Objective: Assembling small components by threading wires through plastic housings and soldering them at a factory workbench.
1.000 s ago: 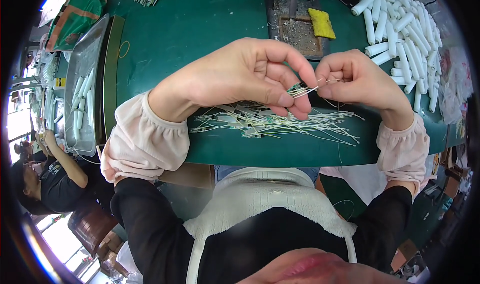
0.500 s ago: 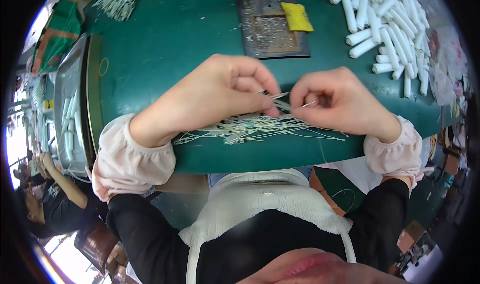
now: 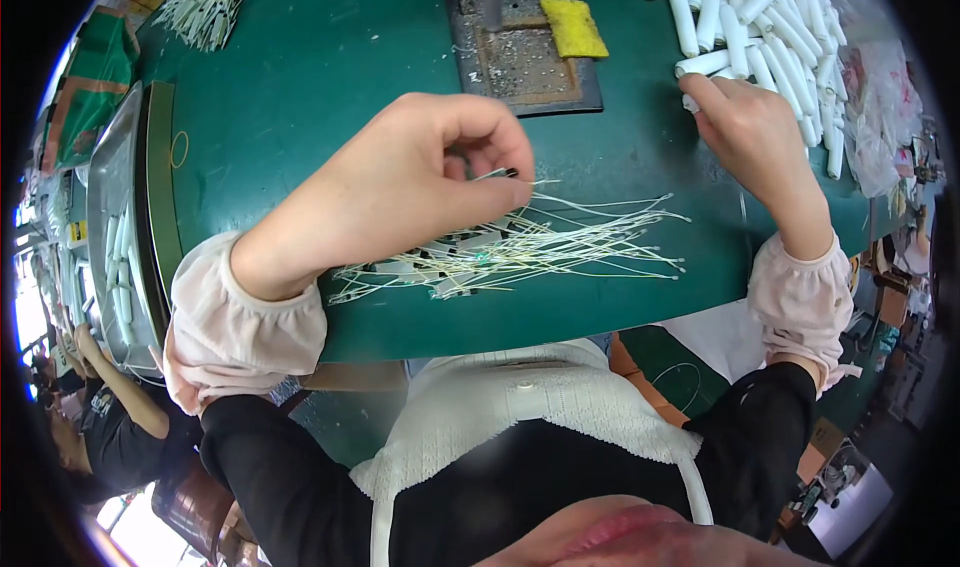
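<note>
Two hands have parted since a moment ago, when both pinched at one thin wire together. The left hand (image 3: pixel 400 182) now keeps that wire (image 3: pixel 497 175) alone, grip clenched on it just above the loose bundle of thin wires (image 3: pixel 510 252) lying on the green counter (image 3: pixel 300 57). The right hand (image 3: pixel 755 132) has gone far right to the heap of white tubes (image 3: pixel 760 27), fingertips closing on one tube (image 3: pixel 700 64) at the heap's near edge. Judging by this, a tube is being fetched for the held wire.
</note>
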{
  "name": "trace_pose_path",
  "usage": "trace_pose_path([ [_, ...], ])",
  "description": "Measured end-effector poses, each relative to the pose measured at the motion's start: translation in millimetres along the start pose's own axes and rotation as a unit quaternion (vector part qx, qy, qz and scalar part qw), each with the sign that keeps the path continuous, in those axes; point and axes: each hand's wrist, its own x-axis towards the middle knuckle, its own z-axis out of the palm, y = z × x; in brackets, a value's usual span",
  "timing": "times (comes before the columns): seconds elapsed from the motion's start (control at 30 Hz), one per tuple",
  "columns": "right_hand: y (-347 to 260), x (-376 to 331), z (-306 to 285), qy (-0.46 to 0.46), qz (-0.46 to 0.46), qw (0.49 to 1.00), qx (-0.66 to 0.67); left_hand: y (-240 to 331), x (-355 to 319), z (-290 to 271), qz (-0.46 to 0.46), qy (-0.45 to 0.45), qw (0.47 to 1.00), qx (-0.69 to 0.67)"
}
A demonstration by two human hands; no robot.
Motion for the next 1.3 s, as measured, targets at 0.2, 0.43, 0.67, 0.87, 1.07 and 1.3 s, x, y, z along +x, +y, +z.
trace_pose_path([
  [0.2,-38,34,-50,-0.019,0.095,0.936,0.338,-1,0,-1,-0.057,-0.017,0.985,-0.160],
  [0.43,-72,75,-41,-0.166,0.068,0.743,0.645,-4,-9,-6,-0.024,0.002,0.983,-0.184],
  [0.67,-79,69,-27,-0.101,0.064,0.723,0.680,-15,-4,2,-0.039,0.003,0.949,-0.314],
  [0.87,-79,67,-33,-0.115,0.114,0.746,0.646,-23,-2,5,-0.024,-0.002,0.911,-0.412],
  [1.07,-72,68,-25,-0.121,0.084,0.747,0.648,-25,3,10,0.004,-0.010,0.891,-0.454],
  [1.3,-85,68,-44,-0.120,0.187,0.730,0.647,-27,5,8,-0.008,0.052,0.888,-0.456],
])
